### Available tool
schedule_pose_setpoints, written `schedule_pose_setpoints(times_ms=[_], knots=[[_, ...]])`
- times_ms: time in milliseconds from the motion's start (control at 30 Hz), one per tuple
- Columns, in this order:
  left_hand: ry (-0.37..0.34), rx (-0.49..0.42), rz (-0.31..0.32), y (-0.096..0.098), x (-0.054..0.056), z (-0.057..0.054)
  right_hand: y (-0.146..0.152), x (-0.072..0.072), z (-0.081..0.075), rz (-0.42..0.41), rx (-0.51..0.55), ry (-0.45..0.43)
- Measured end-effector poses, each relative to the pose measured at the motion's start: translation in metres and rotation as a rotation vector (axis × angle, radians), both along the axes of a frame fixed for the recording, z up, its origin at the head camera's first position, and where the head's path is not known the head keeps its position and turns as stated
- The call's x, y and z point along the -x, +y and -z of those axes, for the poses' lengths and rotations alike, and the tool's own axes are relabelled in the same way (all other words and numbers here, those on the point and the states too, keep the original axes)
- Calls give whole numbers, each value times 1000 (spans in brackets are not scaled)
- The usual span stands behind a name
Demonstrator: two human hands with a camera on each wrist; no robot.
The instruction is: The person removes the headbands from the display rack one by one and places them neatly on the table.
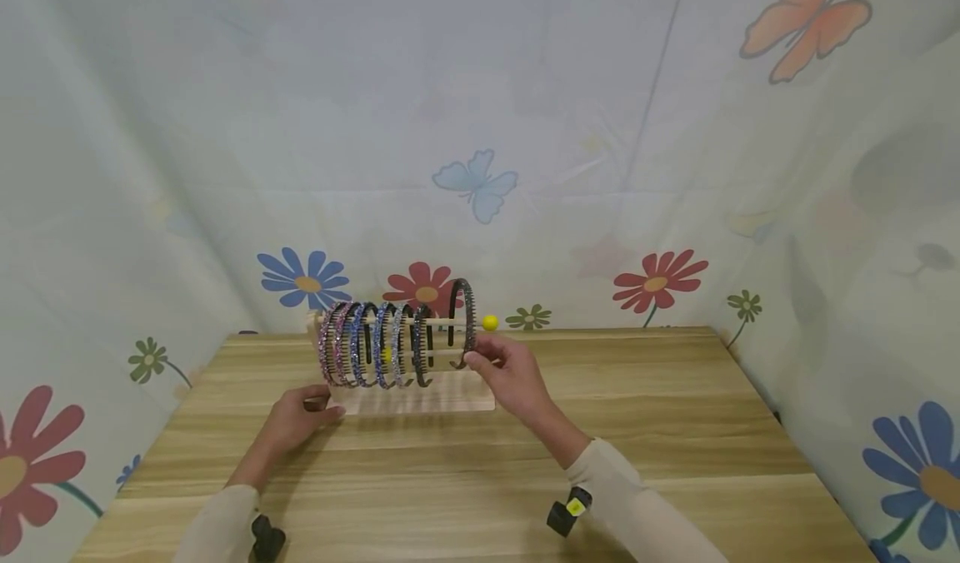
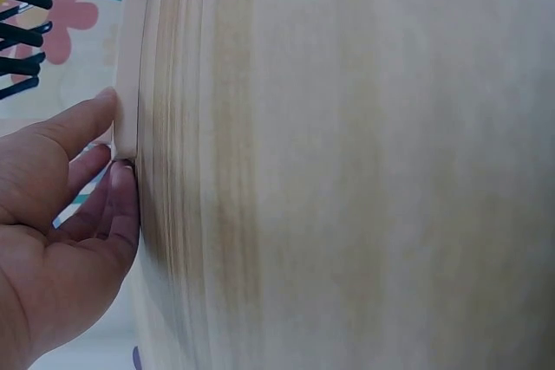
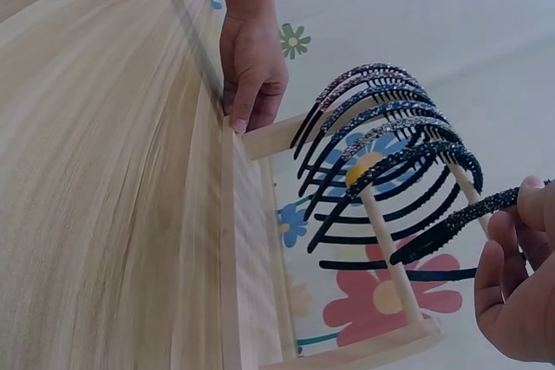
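Note:
A wooden headband stand (image 1: 465, 403) bears a row of glittery toothed headbands (image 1: 381, 346), shading from pink through blue and silver to black. My right hand (image 1: 517, 376) pinches a black glittery headband (image 1: 470, 321) low on its side, at the right end of the stand's rods, apart from the row. In the right wrist view this black headband (image 3: 468, 212) runs out from between thumb and fingers. My left hand (image 1: 295, 417) grips the left end of the stand's base; in the left wrist view, thumb and fingertips pinch the base's corner (image 2: 127, 127).
A yellow ball (image 1: 490, 322) shows beside the right end of the upper rod. The stand sits toward the back of a wood-grain table (image 1: 637, 430). Behind the table hangs a cloth (image 1: 360, 130) printed with flowers and butterflies.

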State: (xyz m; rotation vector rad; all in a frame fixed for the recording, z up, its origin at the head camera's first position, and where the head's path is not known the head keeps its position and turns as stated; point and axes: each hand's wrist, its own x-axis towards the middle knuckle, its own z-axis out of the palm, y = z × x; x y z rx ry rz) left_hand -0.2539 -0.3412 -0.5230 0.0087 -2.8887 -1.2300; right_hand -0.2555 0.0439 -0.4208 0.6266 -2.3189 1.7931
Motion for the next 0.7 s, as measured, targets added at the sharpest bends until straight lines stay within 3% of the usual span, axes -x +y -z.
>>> schedule_pose_setpoints(times_ms=[700], knots=[[-3,5,3,3,-3,-6,17,-8,-28,39,30,-23]])
